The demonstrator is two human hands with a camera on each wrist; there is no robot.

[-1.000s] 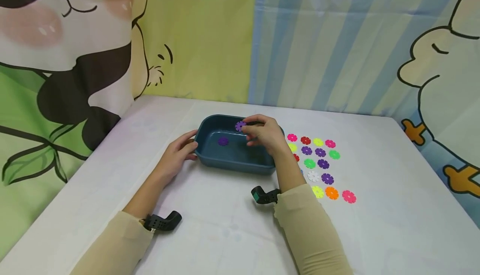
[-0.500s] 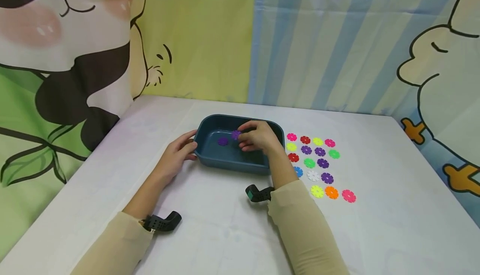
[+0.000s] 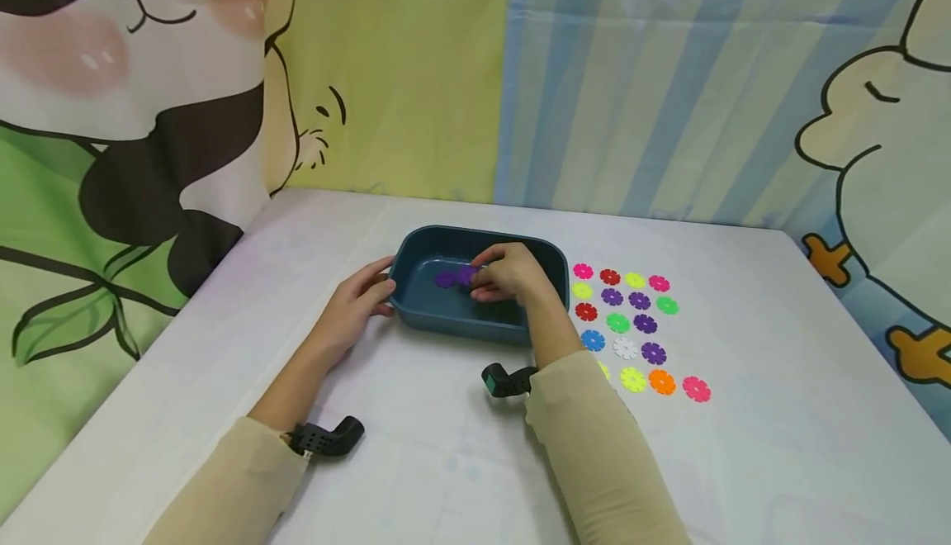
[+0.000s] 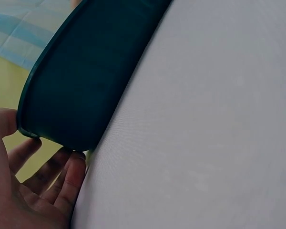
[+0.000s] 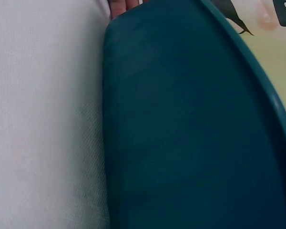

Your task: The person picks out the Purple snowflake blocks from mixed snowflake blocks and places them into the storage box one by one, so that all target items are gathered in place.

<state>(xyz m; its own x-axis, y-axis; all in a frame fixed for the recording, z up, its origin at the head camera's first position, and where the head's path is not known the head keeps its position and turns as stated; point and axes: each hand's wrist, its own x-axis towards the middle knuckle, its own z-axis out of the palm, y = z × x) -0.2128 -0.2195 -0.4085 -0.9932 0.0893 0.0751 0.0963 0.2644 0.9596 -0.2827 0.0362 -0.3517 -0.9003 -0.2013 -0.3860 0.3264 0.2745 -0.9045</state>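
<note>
A dark teal plastic tub (image 3: pixel 461 326) stands on the white table. My left hand (image 3: pixel 359 301) holds its left end; in the left wrist view the thumb is at the rim and the curved fingers (image 4: pixel 75 171) touch the outer end wall. Inside the tub, my right hand (image 3: pixel 513 275) pinches a purple notched snowflake disc (image 3: pixel 466 275) low over the floor. A second purple disc (image 3: pixel 445 279) lies just left of it. In the right wrist view the tub's side wall (image 5: pixel 181 119) hides the right hand's fingers.
Right of the tub, snowflake discs lie in rough rows, among them a white disc (image 3: pixel 625 348), an orange disc (image 3: pixel 662 381) and a pink disc (image 3: pixel 697 389). The right forearm partly covers the nearest row. A printed curtain (image 3: pixel 639 99) hangs behind the table.
The right hand has brought the purple disc down and left, from near the tub's back wall to beside the other purple disc. The left hand has stayed on the tub's end.
</note>
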